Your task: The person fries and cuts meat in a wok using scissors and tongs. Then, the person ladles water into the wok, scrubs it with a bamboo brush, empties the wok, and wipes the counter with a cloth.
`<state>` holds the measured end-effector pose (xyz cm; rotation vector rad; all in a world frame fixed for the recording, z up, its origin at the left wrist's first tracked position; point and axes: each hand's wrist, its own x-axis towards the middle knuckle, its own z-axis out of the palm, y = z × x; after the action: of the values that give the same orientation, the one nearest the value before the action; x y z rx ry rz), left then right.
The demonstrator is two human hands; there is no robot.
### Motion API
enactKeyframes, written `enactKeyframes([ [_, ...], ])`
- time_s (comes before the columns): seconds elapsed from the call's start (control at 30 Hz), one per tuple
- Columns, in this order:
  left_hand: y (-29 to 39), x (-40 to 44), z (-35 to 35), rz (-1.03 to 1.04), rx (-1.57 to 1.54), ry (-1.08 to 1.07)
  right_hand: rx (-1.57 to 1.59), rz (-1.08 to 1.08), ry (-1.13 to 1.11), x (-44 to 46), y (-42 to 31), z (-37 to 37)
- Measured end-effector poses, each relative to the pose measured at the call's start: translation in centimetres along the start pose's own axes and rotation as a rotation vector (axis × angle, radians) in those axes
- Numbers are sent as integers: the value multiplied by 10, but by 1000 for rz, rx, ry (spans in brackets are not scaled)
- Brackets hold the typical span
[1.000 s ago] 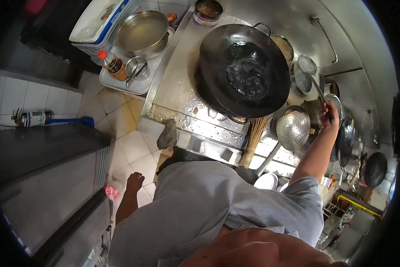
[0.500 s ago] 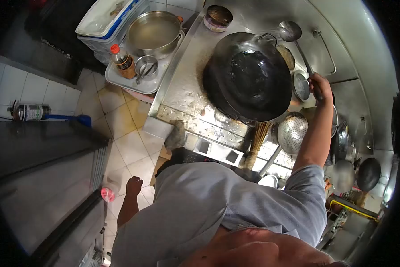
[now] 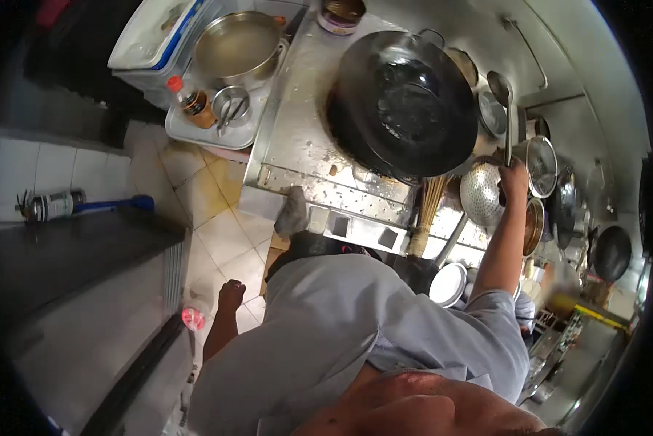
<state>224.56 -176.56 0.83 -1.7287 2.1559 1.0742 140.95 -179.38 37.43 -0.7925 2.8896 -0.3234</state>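
My right hand [image 3: 514, 178] is closed round the handle of a metal ladle [image 3: 509, 123], whose bowl points up, away from me. Left of it, a large black wok [image 3: 421, 109] sits tilted on the stove, with a wet, shiny patch inside. A perforated strainer [image 3: 480, 192] with a long handle lies right beside that hand. Next to the strainer is a bamboo wok brush [image 3: 429, 211]. Down at my side, away from the stove, hangs my left hand [image 3: 232, 296], fingers curled in, with nothing visible in it.
On the left, a tray [image 3: 217, 138] carries a red-capped bottle [image 3: 192, 103], a small metal cup [image 3: 232, 107] and a large pot [image 3: 238, 45] of cloudy liquid. A tin [image 3: 341, 16] stands behind the wok. Sieves [image 3: 541, 166] and pans [image 3: 611, 253] line the right side.
My right hand has drawn the ladle back towards me and lowered it beside the strainer. My left hand still hangs at my side. The whole view has shifted slightly.
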Motion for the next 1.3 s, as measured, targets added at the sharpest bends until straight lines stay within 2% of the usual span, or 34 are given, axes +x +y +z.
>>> enactKeyframes([
  [0.07,15,4,-7,-28,148,-71,-133,-53,72,33,39,13],
  [0.13,41,2,-23,173,320,-115,-123,96,-51,81,85,32],
  [0.17,37,-2,-12,165,305,-61,-310,-6,16,106,102,47],
  [0.2,36,-5,-5,142,284,-6,-218,125,60,118,104,55],
  [0.27,59,-24,-24,182,177,1,-65,253,-222,145,97,52],
  [0.3,69,-31,-34,184,197,11,-43,258,-225,166,104,58],
  [0.4,83,-45,-52,253,150,79,-171,88,-302,205,130,80],
  [0.47,73,-54,-55,353,584,-180,882,453,-494,213,144,77],
  [0.5,92,-69,-63,285,297,9,1088,472,-429,191,131,55],
  [0.57,59,-71,-32,214,460,-84,1530,425,-573,208,167,57],
  [0.6,72,-72,-43,302,507,-129,1710,470,-688,220,186,65],
  [0.63,76,-70,-40,289,501,-129,1675,455,-642,201,176,49],
  [0.7,82,-62,-35,503,341,80,1593,487,-559,164,159,19],
  [0.73,81,-53,-32,499,342,79,1519,512,-481,148,153,9],
  [0.8,76,-34,-20,394,528,-102,1415,385,-436,125,158,-13],
  [0.83,75,-27,-19,388,524,-100,1415,378,-335,124,178,-12],
  [0.9,75,-7,-18,145,146,-22,1178,362,-463,114,185,-43],
  [0.97,97,3,-30,112,82,-11,1087,342,-506,101,188,-62],
  [1.0,107,12,-36,84,25,3,971,263,-506,89,178,-71],
  [1.03,101,24,-36,109,231,-115,852,195,-494,80,173,-82],
  [1.07,97,29,-31,152,239,-140,714,140,-481,82,174,-81],
  [1.1,92,29,-29,147,132,-98,654,56,-405,74,158,-81],
  [1.13,89,29,-29,132,23,-53,563,112,-359,61,129,-85],
  [1.17,91,25,-36,334,248,-78,374,74,-355,81,140,-71],
  [1.2,102,16,-48,341,259,-84,155,-21,-256,101,146,-51],
  [1.27,128,-9,-62,-129,-74,-88,67,25,-238,126,136,-28],
  [1.3,138,-19,-65,-137,-70,-82,-113,-21,-214,151,138,-2],
])
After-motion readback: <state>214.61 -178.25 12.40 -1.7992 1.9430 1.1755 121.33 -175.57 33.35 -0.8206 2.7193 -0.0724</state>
